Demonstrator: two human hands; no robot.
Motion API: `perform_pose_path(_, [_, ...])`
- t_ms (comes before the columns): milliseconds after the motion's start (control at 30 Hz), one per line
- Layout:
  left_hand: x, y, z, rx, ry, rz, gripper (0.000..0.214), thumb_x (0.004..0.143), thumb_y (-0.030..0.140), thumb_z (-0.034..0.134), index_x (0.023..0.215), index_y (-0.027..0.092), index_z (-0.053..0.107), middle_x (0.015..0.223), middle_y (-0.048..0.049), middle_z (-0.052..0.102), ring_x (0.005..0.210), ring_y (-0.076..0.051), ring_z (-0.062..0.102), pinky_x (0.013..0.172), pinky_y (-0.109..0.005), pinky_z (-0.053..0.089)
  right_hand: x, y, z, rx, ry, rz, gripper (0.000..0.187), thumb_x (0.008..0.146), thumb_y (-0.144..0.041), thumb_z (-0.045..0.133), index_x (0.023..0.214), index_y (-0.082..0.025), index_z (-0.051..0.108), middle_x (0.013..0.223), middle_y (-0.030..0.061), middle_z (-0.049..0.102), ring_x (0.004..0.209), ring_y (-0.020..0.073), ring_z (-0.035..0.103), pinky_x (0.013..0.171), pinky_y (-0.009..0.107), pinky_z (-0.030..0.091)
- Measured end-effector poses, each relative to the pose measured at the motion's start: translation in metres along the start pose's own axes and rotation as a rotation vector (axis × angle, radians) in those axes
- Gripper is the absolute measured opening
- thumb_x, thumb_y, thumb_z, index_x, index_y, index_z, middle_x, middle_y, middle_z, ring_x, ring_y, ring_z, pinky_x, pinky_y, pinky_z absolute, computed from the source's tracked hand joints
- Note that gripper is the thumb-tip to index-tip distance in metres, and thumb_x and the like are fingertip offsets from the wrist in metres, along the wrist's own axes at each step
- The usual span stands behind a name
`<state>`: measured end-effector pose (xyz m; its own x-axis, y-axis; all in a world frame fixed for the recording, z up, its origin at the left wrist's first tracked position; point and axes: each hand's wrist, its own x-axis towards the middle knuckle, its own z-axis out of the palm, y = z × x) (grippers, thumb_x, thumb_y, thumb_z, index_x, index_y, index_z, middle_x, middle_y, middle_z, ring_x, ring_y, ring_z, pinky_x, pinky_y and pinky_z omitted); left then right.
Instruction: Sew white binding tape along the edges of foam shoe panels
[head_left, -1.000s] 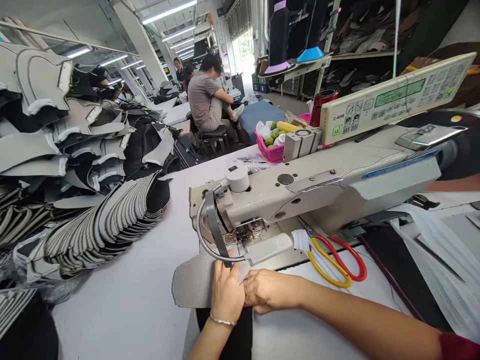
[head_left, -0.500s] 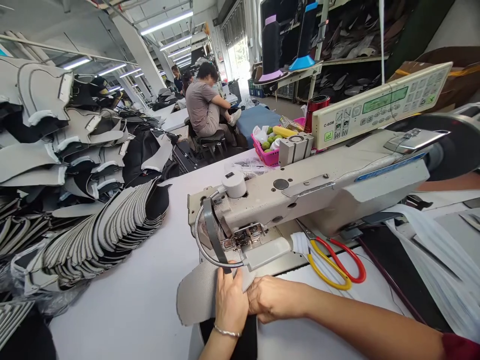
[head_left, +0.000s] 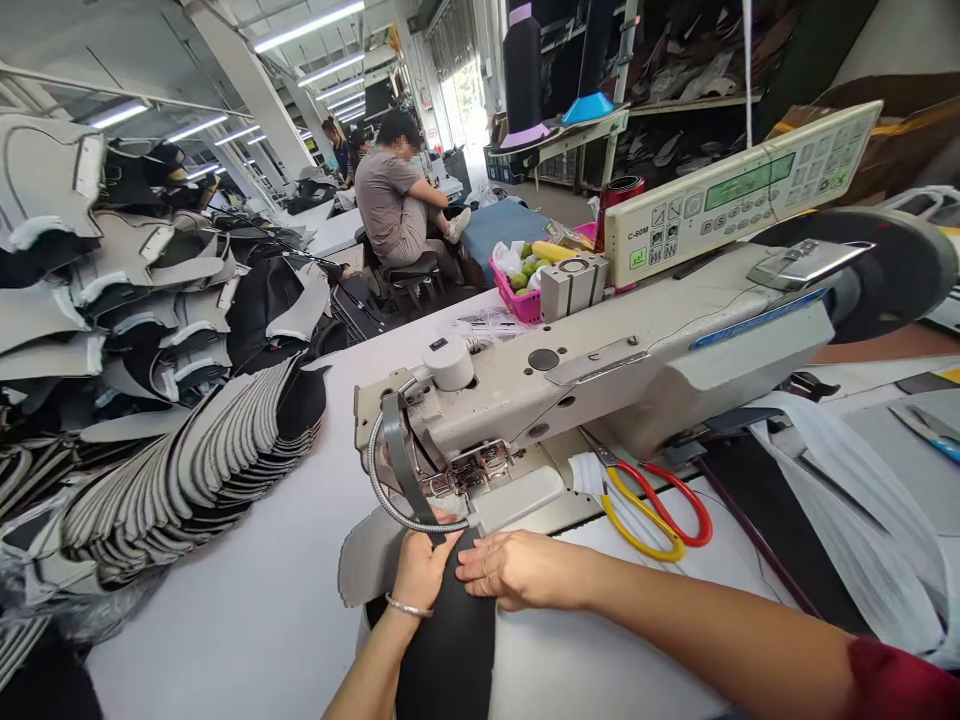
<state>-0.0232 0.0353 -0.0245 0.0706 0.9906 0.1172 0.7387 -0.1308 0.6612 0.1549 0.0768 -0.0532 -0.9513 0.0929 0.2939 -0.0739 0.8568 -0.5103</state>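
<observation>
Beside the sewing machine's (head_left: 540, 390) needle area, my left hand (head_left: 420, 572) is closed on the edge of a fabric piece, with its thumb along the top. The piece shows a grey mesh part (head_left: 367, 555) on the left and a black part (head_left: 450, 655) running toward me. My right hand (head_left: 521, 570) lies on the black part's right edge, fingers stretched out and pressing on it. The fingertips of my left hand are partly hidden by the grey strap (head_left: 401, 460) and a metal flexible tube. Both hands are just in front of the presser area.
Scissors (head_left: 645, 510) with red and yellow handles lie right of the machine. A stack of grey and black pieces (head_left: 202, 460) stands on the table's left. White strips (head_left: 847, 500) lie at right. Behind are a pink basket (head_left: 517, 295) and a seated person (head_left: 397, 200).
My left hand has shifted left and turned along the edge. The right hand has unfolded from a closed shape and lies flat on the black part, which now shows more. The view has shifted slightly.
</observation>
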Motion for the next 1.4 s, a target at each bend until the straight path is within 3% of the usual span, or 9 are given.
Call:
perform_pose_path(300, [-0.008, 0.002, 0.011, 0.367, 0.013, 0.282, 0.049, 0.068, 0.0, 0.031, 0.09, 0.026, 0.066, 0.07, -0.0039, 0.058, 0.073, -0.016, 0.054, 0.065, -0.028, 0.048, 0.004, -0.012, -0.02, -0.02, -0.047, 0.125, 0.021, 0.08, -0.014, 0.051, 0.099, -0.018, 0.059, 0.104, 0.0015, 0.06, 0.093, 0.0153, 0.054, 0.075, 0.023, 0.04])
perform_pose_path(467, [0.003, -0.011, 0.013, 0.491, 0.082, 0.344, 0.047, 0.068, -0.002, 0.031, 0.09, 0.022, 0.065, 0.077, -0.005, 0.059, 0.08, -0.018, 0.054, 0.072, -0.032, 0.047, 0.011, -0.008, -0.016, -0.063, 0.022, 0.135, 0.031, 0.08, -0.011, 0.049, 0.111, -0.01, 0.053, 0.114, 0.007, 0.055, 0.106, 0.018, 0.047, 0.087, 0.026, 0.038])
perform_pose_path(567, [0.009, -0.013, 0.008, 0.543, 0.015, 0.385, 0.041, 0.071, 0.002, 0.034, 0.09, 0.021, 0.064, 0.079, -0.0052, 0.058, 0.079, -0.018, 0.053, 0.076, -0.034, 0.046, 0.01, -0.012, -0.014, -0.097, -0.002, 0.11, 0.027, 0.081, -0.014, 0.049, 0.107, -0.009, 0.055, 0.112, 0.0095, 0.055, 0.108, 0.0184, 0.046, 0.089, 0.028, 0.038])
perform_pose_path(700, [0.007, -0.002, 0.006, 0.625, -0.084, 0.501, 0.027, 0.078, 0.015, 0.039, 0.086, 0.021, 0.064, 0.079, -0.0062, 0.06, 0.077, -0.018, 0.054, 0.074, -0.032, 0.045, 0.002, -0.027, -0.006, -0.119, -0.128, 0.023, 0.022, 0.074, -0.018, 0.06, 0.095, -0.01, 0.059, 0.111, 0.0097, 0.055, 0.107, 0.019, 0.046, 0.095, 0.03, 0.035])
perform_pose_path(800, [-0.002, 0.008, 0.013, 0.697, -0.02, 0.563, 0.028, 0.082, 0.017, 0.035, 0.086, 0.018, 0.063, 0.076, -0.0067, 0.06, 0.072, -0.016, 0.054, 0.067, -0.027, 0.043, -0.002, -0.035, 0.002, -0.147, -0.057, 0.035, 0.016, 0.08, -0.014, 0.05, 0.093, -0.011, 0.059, 0.108, 0.0087, 0.056, 0.104, 0.0167, 0.048, 0.097, 0.028, 0.033])
perform_pose_path(933, [-0.009, 0.012, 0.023, 0.703, 0.119, 0.478, 0.03, 0.083, 0.013, 0.033, 0.089, 0.017, 0.062, 0.072, -0.0065, 0.06, 0.07, -0.017, 0.053, 0.066, -0.027, 0.042, 0.0, -0.031, 0.011, -0.2, 0.075, 0.037, 0.024, 0.085, -0.01, 0.037, 0.097, -0.012, 0.058, 0.103, 0.009, 0.058, 0.103, 0.0166, 0.048, 0.096, 0.032, 0.034])
perform_pose_path(1067, [0.0, 0.007, 0.019, 0.687, 0.041, 0.359, 0.03, 0.08, 0.012, 0.036, 0.079, 0.02, 0.064, 0.07, -0.0059, 0.058, 0.07, -0.017, 0.052, 0.064, -0.027, 0.043, 0.012, -0.022, 0.016, -0.269, 0.12, 0.049, 0.027, 0.081, -0.011, 0.04, 0.101, -0.011, 0.057, 0.101, 0.0099, 0.059, 0.107, 0.0185, 0.046, 0.094, 0.031, 0.035])
perform_pose_path(1233, [0.014, 0.005, 0.007, 0.6, -0.062, 0.228, 0.032, 0.083, 0.018, 0.032, 0.078, 0.021, 0.064, 0.073, -0.003, 0.059, 0.075, -0.015, 0.052, 0.069, -0.025, 0.044, 0.037, -0.026, 0.023, -0.467, 0.066, 0.112, 0.032, 0.08, -0.022, 0.046, 0.103, -0.003, 0.057, 0.101, 0.0169, 0.058, 0.103, 0.0267, 0.048, 0.094, 0.041, 0.034])
perform_pose_path(1400, [0.011, 0.007, 0.01, 0.517, -0.036, 0.074, 0.029, 0.083, 0.024, 0.035, 0.079, 0.022, 0.064, 0.075, -0.0014, 0.06, 0.076, -0.014, 0.053, 0.068, -0.025, 0.044, 0.049, -0.035, 0.034, -0.573, -0.019, 0.123, 0.023, 0.077, -0.022, 0.05, 0.092, -0.01, 0.063, 0.101, 0.0168, 0.059, 0.104, 0.0345, 0.045, 0.084, 0.052, 0.035])
